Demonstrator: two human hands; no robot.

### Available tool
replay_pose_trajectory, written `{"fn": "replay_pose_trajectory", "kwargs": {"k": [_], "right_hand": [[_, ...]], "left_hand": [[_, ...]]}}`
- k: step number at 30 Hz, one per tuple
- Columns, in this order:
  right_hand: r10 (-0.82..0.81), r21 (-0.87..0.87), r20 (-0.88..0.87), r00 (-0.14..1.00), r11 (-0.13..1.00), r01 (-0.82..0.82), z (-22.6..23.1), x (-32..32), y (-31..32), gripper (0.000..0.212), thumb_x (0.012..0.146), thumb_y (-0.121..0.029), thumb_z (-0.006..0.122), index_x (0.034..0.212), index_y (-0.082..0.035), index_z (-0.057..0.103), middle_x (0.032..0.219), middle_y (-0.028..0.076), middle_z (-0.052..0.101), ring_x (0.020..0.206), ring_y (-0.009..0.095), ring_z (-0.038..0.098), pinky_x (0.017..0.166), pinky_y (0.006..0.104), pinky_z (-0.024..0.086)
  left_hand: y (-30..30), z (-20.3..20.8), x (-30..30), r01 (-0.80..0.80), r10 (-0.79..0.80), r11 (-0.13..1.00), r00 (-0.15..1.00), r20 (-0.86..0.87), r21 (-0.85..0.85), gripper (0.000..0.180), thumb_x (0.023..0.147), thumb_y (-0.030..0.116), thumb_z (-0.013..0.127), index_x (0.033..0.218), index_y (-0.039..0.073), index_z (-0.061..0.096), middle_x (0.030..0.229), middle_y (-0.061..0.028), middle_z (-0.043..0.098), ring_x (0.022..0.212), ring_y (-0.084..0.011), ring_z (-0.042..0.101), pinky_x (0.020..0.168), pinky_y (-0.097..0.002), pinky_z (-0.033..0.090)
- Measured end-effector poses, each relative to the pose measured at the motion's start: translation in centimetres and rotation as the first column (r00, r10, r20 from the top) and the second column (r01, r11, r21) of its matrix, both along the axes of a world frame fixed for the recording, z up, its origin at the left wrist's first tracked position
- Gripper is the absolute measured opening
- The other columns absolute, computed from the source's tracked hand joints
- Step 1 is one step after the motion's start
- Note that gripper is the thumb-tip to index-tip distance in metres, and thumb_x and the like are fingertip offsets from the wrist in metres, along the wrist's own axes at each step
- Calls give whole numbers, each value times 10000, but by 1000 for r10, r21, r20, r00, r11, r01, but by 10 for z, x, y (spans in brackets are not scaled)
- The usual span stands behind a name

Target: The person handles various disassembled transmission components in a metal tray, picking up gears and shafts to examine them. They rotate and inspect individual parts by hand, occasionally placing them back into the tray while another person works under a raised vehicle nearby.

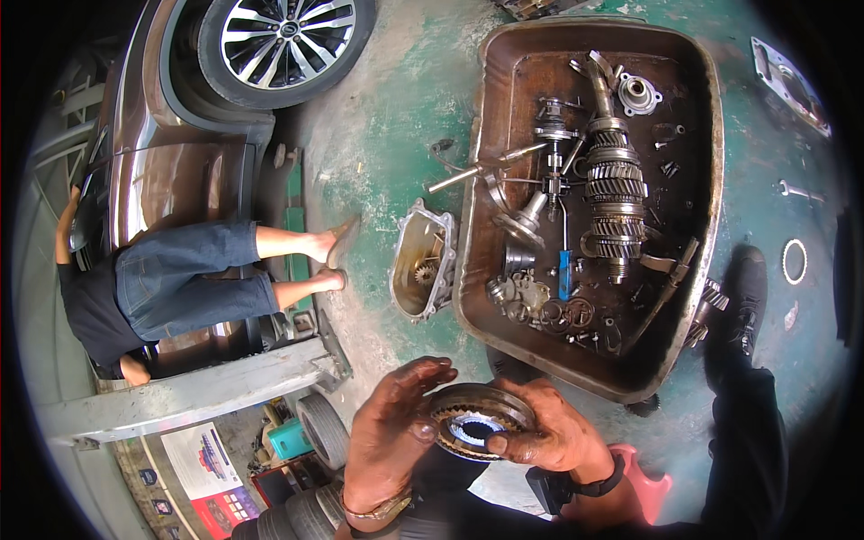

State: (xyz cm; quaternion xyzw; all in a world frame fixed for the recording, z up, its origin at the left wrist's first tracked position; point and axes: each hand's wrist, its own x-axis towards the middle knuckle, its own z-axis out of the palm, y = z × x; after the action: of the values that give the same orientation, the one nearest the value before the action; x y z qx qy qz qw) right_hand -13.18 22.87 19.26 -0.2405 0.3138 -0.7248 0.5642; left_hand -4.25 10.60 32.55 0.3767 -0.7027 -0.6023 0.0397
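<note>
Low in the head view, my right hand (562,430) grips a round toothed synchronizer ring (486,402) by its right side, thumb across the near face. The ring is dark and greasy outside, with a bright splined centre, and it is tilted. My left hand (394,427) cups the ring's left side, fingers stretched out above it and thumb close to its edge; whether the thumb touches is hard to tell. Both hands are stained with grease. Beyond them, a gear shaft (617,193) with several gears lies in a brown metal tray (475,261).
Also inside the tray are a blue-handled screwdriver (565,274), a shift fork rod (490,168) and small parts. Left of it sits a metal housing (423,261). A wrench (799,191) and ring (794,262) lie right. Another person (184,288) stands by a brown car (184,184).
</note>
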Motion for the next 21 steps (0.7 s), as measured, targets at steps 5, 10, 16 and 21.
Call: {"fn": "replay_pose_trajectory", "kwargs": {"k": [5,10,16,21], "right_hand": [[-66,-24,-60,996,998,65,8,5,-4,431,816,-284,705,1086,26,575,818,190,667,747,334,680,695,384,512],[-77,52,-62,995,995,80,9,7,-2,469,795,-272,762,1101,16,553,881,175,695,796,342,699,720,376,530],[-171,33,-98,980,984,175,5,9,-3,437,806,-234,775,1086,4,538,918,178,704,829,326,707,726,366,540],[-279,51,-148,949,956,289,-2,15,-7,328,850,-272,741,945,5,595,786,176,639,690,325,644,627,385,493]], "left_hand": [[6,11,-1,31,-49,992,988,145,123,471,835,-45,702,1266,-58,512,1278,-143,568,1168,-203,563,1003,-331,463],[3,6,3,50,-56,996,994,91,70,419,818,-98,692,1207,-65,539,1258,-159,580,1145,-213,584,982,-327,481],[5,0,8,48,-48,999,996,68,8,415,801,-136,678,1185,-50,550,1220,-170,605,1128,-225,599,971,-336,492],[8,-8,5,9,-5,1000,993,115,-30,385,791,-176,630,1150,-63,553,1211,-166,610,1098,-213,608,966,-333,484]]}}
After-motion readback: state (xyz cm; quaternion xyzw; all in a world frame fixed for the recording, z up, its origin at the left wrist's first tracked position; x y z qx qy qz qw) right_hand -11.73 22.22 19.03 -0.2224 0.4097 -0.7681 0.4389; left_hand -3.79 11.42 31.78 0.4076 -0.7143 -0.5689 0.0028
